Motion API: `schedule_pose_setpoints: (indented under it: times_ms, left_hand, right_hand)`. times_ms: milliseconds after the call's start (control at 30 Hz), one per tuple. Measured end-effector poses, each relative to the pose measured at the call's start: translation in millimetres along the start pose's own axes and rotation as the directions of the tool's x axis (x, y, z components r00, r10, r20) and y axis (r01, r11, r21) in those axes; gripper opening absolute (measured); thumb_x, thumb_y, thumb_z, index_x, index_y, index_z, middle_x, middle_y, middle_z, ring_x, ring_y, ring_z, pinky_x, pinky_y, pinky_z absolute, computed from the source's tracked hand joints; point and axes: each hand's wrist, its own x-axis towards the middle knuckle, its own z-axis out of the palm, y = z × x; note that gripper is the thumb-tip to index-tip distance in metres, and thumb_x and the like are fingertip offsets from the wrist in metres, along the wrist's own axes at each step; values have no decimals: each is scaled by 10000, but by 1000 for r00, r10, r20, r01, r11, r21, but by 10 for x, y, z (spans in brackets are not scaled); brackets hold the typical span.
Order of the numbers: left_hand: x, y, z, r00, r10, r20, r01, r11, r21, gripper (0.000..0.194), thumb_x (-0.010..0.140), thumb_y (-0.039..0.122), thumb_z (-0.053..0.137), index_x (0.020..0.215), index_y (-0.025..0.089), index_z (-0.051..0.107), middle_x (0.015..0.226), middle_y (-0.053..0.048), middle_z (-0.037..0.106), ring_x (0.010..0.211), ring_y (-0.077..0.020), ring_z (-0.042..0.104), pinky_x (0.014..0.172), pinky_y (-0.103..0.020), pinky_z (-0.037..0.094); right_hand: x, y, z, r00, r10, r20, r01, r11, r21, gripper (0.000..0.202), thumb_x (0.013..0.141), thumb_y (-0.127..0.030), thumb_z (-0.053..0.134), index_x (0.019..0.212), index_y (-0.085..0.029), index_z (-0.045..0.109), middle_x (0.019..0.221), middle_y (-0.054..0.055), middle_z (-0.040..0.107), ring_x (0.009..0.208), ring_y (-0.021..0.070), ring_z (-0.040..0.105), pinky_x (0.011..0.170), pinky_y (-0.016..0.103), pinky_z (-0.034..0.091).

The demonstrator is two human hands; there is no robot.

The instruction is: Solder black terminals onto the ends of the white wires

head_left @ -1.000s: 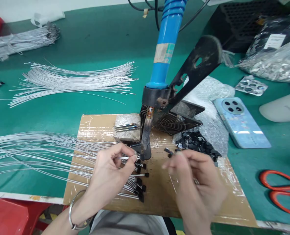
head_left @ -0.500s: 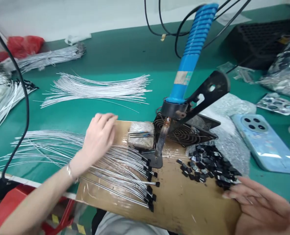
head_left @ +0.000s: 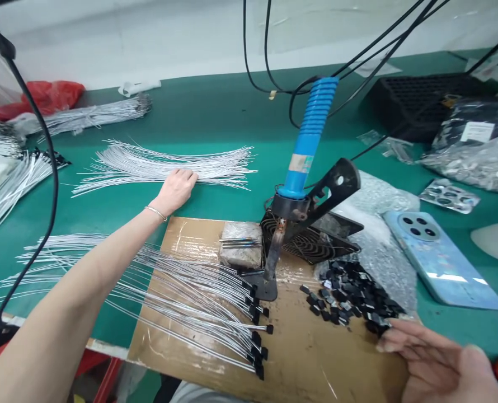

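My left hand (head_left: 177,189) is at the near edge of a bundle of loose white wires (head_left: 140,162), fingers curled down onto it; the fingertips are hidden. My right hand (head_left: 437,358) lies palm up at the lower right, thumb apart from the stretched fingers. Its fingertips touch the near edge of a pile of small black connectors (head_left: 358,291). Between the hands, white wires with black connectors on their right ends (head_left: 207,313) lie across a brown board (head_left: 308,358).
A blue-handled soldering iron (head_left: 310,134) stands tilted in its black holder (head_left: 337,179), tip down. Beside it is a pale block (head_left: 240,260) with thin metal rods on top. A light blue phone (head_left: 446,263) lies at right. A black cable (head_left: 53,184) hangs at left.
My left hand has moved up and away from above the connector-ended wires to the loose wire bundle. My right hand stays at the connector pile. The view has tilted up slightly.
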Motion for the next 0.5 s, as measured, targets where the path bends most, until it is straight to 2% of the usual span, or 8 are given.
schedule_pose_setpoints:
  times_ms: [100, 200, 233, 267, 367, 500]
  left_hand:
    - [-52, -60, -147, 992, -81, -98, 78, 996, -35, 228, 1021, 222, 484, 1129, 115, 654, 1111, -145, 702, 1033, -271, 657, 919, -465, 520]
    - [-128, -106, -337, 975, -119, -187, 104, 991, -88, 244, 1024, 214, 427, 1068, 147, 658, 1074, -144, 731, 1038, -277, 650, 944, -440, 475]
    - [-160, -115, -400, 970, -118, -211, 97, 990, -104, 235, 1023, 228, 436, 1056, 165, 660, 1085, -131, 735, 1052, -270, 650, 959, -429, 468]
    - [-196, -119, -458, 966, -112, -233, 87, 989, -117, 229, 1022, 238, 444, 1042, 178, 663, 1098, -120, 738, 1069, -262, 650, 974, -421, 464]
    - [-329, -104, -603, 954, -85, -288, 48, 990, -135, 219, 1020, 237, 452, 1020, 189, 666, 1116, -108, 741, 1088, -245, 661, 974, -400, 482]
    - [-601, -11, -763, 944, -18, -329, -23, 993, -119, 189, 997, 181, 472, 1039, 183, 657, 1098, -117, 751, 1043, -239, 696, 915, -400, 536]
  right_hand:
    - [-5, 45, -30, 1000, -19, 14, 18, 1000, 13, 269, 655, -502, 667, 524, -272, 718, 659, 142, 650, 560, 246, 558, 651, 561, 371]
    - [71, 130, -103, 998, -34, 50, 33, 999, 15, 306, 662, -533, 677, 543, -256, 727, 679, 149, 662, 548, 247, 559, 629, 559, 382]
    - [120, 170, -136, 998, -39, 53, 38, 999, 7, 329, 655, -555, 681, 527, -254, 721, 661, 153, 664, 526, 245, 558, 614, 561, 387]
    - [177, 213, -169, 993, -10, 121, 11, 1000, -6, 337, 627, -570, 691, 518, -253, 723, 629, 162, 668, 502, 251, 564, 601, 569, 396]
    - [339, 329, -240, 982, 1, 188, 2, 1000, -13, 320, 593, -573, 698, 521, -263, 735, 587, 178, 683, 456, 258, 583, 572, 571, 404]
    - [346, 374, -246, 985, -82, 151, 82, 997, 4, 376, 572, -621, 633, 440, -277, 707, 499, 187, 626, 388, 252, 543, 524, 570, 358]
